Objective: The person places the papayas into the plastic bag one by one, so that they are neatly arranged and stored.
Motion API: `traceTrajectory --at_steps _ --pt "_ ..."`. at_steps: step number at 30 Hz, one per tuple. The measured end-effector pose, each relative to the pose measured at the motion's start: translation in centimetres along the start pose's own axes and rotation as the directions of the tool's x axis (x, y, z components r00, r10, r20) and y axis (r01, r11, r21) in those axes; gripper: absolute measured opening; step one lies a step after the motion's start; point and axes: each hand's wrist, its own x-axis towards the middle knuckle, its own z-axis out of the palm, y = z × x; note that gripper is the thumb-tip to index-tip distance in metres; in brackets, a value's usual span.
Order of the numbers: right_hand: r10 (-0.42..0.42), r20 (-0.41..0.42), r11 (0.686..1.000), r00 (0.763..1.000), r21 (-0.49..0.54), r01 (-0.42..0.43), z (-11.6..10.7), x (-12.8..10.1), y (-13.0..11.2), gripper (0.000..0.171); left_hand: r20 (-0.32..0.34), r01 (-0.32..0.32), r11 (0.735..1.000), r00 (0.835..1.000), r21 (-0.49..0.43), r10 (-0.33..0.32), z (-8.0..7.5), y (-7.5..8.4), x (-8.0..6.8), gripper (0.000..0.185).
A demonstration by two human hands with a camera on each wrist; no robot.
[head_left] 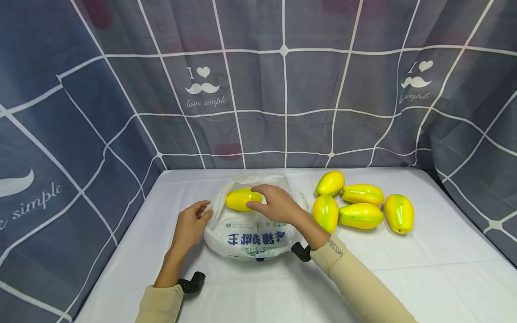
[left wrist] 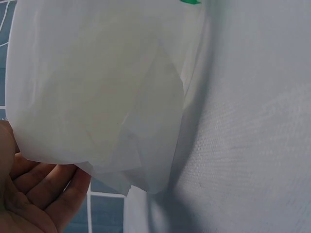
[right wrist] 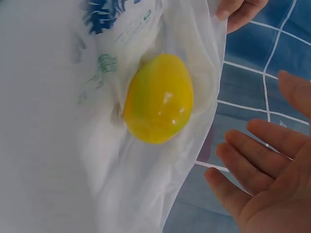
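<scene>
From my feed the desk (head_left: 424,269) has a white plastic bag (head_left: 250,233) lying under my right hand (head_left: 278,206), mouth held up by my left hand (head_left: 191,224), which pinches the rim. Five mangoes (head_left: 361,215) sit just right of the right hand. That hand is spread, fingers loose, with one mango (right wrist: 158,99) sitting inside the bag mouth beside its fingertips. I'd keep the rim lifted so nothing rolls out.

Your way into the bag (head_left: 250,233) is from above, though a papaya (head_left: 242,199) fills its mouth. Five papayas (head_left: 361,207) crowd the tabletop (head_left: 424,269) toward the far right corner; the near edge lies open.
</scene>
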Motion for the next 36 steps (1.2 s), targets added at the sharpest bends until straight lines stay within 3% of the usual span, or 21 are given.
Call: traceTrajectory --at_steps 7,19,25,36 --pt "-0.032 -0.042 0.999 0.999 0.009 0.032 -0.2 -2.5 1.0 0.049 -0.003 -0.004 1.000 1.000 0.004 0.004 -0.3 -0.2 0.0 0.034" --pt "-0.012 -0.140 1.000 0.990 -0.021 0.010 -1.7 -5.6 2.4 0.047 0.002 -0.006 1.000 1.000 -0.008 0.006 -0.3 -0.3 0.0 0.034" --pt "0.043 -0.202 0.999 0.978 -0.008 -0.046 -3.1 -7.0 4.3 0.047 0.009 -0.006 1.000 1.000 -0.010 0.006 -0.2 -0.3 0.1 0.034" --pt "0.127 -0.226 0.991 0.966 -0.005 -0.132 -4.4 -9.4 8.0 0.046 0.007 -0.004 1.000 1.000 -0.008 0.004 -0.1 -0.4 0.0 0.034"
